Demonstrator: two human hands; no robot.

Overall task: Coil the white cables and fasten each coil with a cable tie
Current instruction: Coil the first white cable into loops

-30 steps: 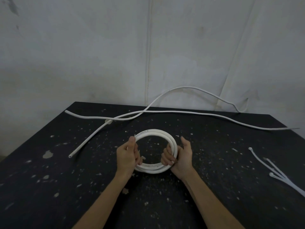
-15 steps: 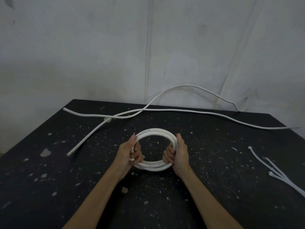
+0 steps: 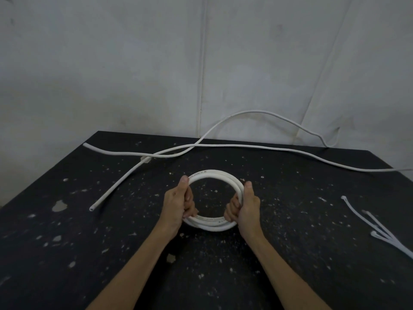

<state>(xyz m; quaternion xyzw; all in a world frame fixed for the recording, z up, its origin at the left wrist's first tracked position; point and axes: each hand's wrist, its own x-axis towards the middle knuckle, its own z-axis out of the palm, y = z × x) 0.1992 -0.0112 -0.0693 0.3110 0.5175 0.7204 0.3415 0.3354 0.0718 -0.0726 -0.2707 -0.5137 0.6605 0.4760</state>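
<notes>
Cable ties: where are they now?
Head view: the cable ties lie fanned on the table by its right edge, well right of the coil.

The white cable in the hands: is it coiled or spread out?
Coiled. The white cable forms a ring of several loops, gripped by the left hand and right hand.

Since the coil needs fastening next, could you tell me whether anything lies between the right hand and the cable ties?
Nothing visible does: only speckled black table lies between the right hand, gripping the coil, and the cable ties.
</notes>
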